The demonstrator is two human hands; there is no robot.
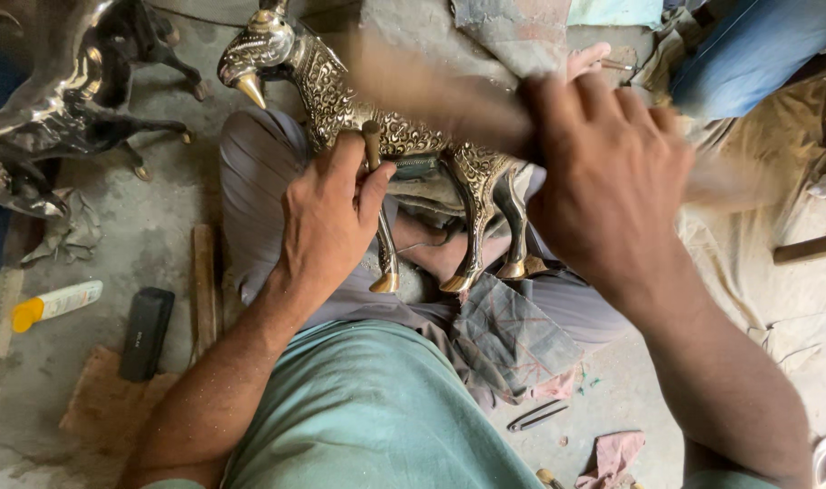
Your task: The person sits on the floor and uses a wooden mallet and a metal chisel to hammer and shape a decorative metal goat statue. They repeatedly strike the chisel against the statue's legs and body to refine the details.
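Down by the left forearm a white squeeze bottle (58,302) with a yellow cap lies on its side; what is in it cannot be told. Just right of it sits a flat black case (145,332), shut, partly on a scrap of cardboard (105,407). The surface is a dusty grey concrete floor (159,244), with a beige cloth (757,263) spread out to the right of the brass horse figurine (359,118).

That horse, engraved all over, lies across the person's lap, head toward the upper left, gold-tipped hooves pointing down toward the green shirt. The left hand (327,222) is clamped around a short metal punch (372,145), fingers wrapped and pressed together, the punch's tip set against the horse's flank just above the front leg. The right hand (612,181) is closed in a fist around a wooden mallet (431,95), blurred with motion, sweeping over the horse's back. Beyond the horse's head, at the upper left, stands a dark polished animal figure (60,100). A folded checked rag (508,340) lies under the hind hooves.
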